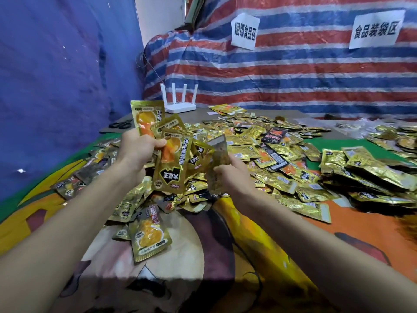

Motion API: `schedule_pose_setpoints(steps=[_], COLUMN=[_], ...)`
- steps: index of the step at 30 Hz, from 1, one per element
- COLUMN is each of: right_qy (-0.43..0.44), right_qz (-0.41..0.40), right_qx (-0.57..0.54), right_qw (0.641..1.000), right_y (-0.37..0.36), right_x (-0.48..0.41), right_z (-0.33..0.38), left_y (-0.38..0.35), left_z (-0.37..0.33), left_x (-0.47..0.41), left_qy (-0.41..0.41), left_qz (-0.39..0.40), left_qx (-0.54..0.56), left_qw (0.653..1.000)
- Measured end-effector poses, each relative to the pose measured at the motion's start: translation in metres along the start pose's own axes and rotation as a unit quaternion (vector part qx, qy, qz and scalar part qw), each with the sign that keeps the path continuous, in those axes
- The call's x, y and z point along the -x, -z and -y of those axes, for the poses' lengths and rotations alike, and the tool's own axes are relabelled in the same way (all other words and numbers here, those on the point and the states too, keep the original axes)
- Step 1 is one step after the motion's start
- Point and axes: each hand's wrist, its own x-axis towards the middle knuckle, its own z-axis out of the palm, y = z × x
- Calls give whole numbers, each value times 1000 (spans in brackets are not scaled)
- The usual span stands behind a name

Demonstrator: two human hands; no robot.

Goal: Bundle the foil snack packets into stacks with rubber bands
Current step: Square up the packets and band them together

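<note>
My left hand (pixel 137 147) grips a fan of several gold foil snack packets (pixel 171 154), held up above the pile with their printed faces toward me. My right hand (pixel 228 172) pinches one more gold packet (pixel 217 161) by its edge, right beside the fan and touching it. Below and beyond both hands lies a big loose heap of gold packets (pixel 259 154), with a few black ones (pixel 274 134) mixed in. One gold packet (pixel 149 238) lies alone on the cloth near me. No rubber band shows in either hand.
A cartoon-print cloth (pixel 225 256) covers the table. A white router (pixel 179 102) and black scissors (pixel 120 125) sit at the far left. More packets pile up at the right (pixel 365 175). Striped tarp with paper signs (pixel 244 30) stands behind.
</note>
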Motion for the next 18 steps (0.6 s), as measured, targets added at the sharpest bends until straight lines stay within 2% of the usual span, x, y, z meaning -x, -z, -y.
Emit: schedule_pose_setpoints(steps=[4, 7, 9, 13, 16, 18], right_qy=[57, 82, 62, 54, 55, 71], right_qz=[-51, -69, -31, 51, 138, 137], right_qx=[-7, -31, -57, 48, 67, 77], right_qw=[997, 994, 996, 996, 987, 985], right_y=[-5, 1, 8, 16, 19, 20], right_x=[0, -1, -2, -3, -2, 1], right_z=[-2, 2, 5, 2, -1, -4], left_y=[0, -1, -1, -8, -23, -34], left_z=[9, 16, 19, 23, 24, 26], left_x=[3, 6, 6, 3, 9, 14], left_qy=[55, 72, 67, 37, 7, -15], left_qz=[43, 88, 105, 109, 99, 83], left_qx=[52, 49, 39, -9, -44, -54], left_qw=[996, 992, 992, 993, 994, 995])
